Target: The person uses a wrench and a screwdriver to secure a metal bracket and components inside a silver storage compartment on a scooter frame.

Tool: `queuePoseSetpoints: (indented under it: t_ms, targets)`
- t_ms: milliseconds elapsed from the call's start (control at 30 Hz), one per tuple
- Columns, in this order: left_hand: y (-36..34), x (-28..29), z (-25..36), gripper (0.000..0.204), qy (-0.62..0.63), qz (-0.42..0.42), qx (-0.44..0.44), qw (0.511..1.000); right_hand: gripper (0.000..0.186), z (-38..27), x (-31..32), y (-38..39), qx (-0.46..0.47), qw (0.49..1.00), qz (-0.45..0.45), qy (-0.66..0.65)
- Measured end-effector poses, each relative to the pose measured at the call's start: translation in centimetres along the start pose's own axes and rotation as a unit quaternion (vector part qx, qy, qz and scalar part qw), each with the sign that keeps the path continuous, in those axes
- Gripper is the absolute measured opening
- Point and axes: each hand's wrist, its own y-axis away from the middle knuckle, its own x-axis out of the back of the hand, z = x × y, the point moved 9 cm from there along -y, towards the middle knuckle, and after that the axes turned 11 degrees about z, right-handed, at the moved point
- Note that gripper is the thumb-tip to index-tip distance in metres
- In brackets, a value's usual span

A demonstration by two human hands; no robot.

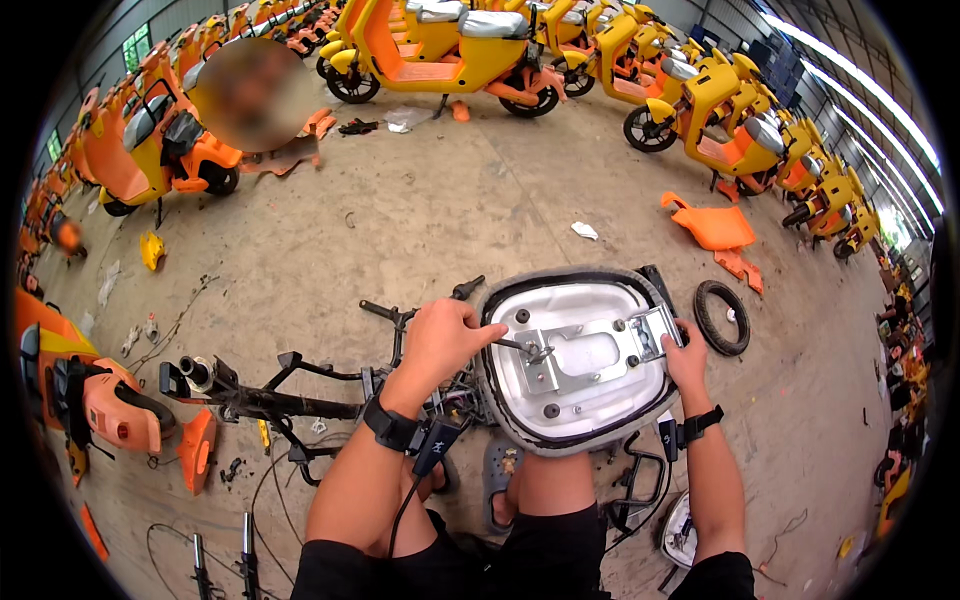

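An upturned scooter seat [510, 408] rests over my knees, its white plastic underside facing up and a grey rim around it. Bolted across that underside is a silver metal bracket [541, 372] with a cut-out in the middle. My left hand [440, 342] is closed in a pinch on a thin metal rod-like tool [512, 344], whose far end meets a bolt on the bracket's left part. At the seat's right edge, my right hand [686, 358] grips the hinge plate [655, 335], thumb on top; its other fingers are partly hidden.
A stripped black scooter frame [300, 403] lies on the floor at left. A tyre [722, 318] and orange body panels [715, 225] lie to the right. Rows of yellow and orange scooters [440, 60] stand behind. A second seat [680, 530] is near my right forearm. A blurred person is at the far left.
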Motion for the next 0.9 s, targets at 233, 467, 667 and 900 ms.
queuePoseSetpoints:
  t_ms: [233,467,667,900]
  targets:
    - [-1.2,-0.6,-0.8,0.049,0.055,-0.007,0.000,0.998,0.041,0.0,0.1,-0.1,0.000,1.000,0.006,-0.001]
    - [-1.8,-0.9,-1.4,0.049,0.035,-0.016,0.016,0.999,0.040,0.0,0.0,0.0,-0.014,1.000,-0.006,-0.001]
    - [-0.9,-0.8,-1.4,0.049,0.000,-0.011,-0.013,1.000,0.041,0.2,-0.1,0.0,-0.020,1.000,-0.010,-0.013]
    - [0.8,-0.3,-0.4,0.049,-0.050,-0.032,-0.013,0.998,0.042,0.5,-0.3,-0.2,-0.020,1.000,-0.009,-0.009]
